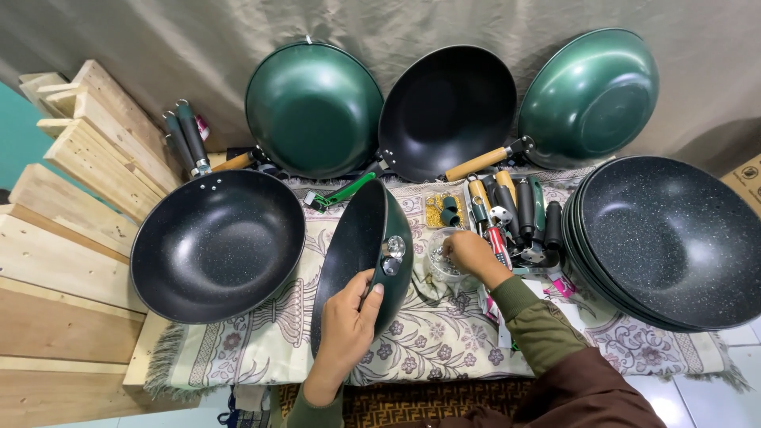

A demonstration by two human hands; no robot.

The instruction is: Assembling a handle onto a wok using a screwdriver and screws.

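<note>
left hand (347,321) clamped on the rim of a green wok (366,255) held on edge over the patterned cloth (444,341) on the table, thumb near two metal studs (391,255) on the wok's side. right hand (469,255) dips into a small clear bowl (444,261) of small metal parts, fingers pinched together; cannot tell whether they hold a piece.

risks, as judged:
- the wok stands on its edge, held by one hand only; a slack hold could let it roll or tip onto the bowl and scatter the parts.
- small parts could drop into the cloth's folds and be lost against the busy pattern.
- the handle pile (515,218) sits just beside the bowl; a sleeve sweep could knock pieces off the table edge.
- the stack of speckled woks (674,238) at the right overhangs the cloth; a bump could shift it.

count:
- woks leaning on the backdrop: three (two green, one black).
- handled black wok (218,246) lying flat at left: one.
- wok in hand: one.
- stacked woks: several, exact number not clear.
- loose handles: several, not countable.
- wooden planks (71,198) at left: several.
</note>
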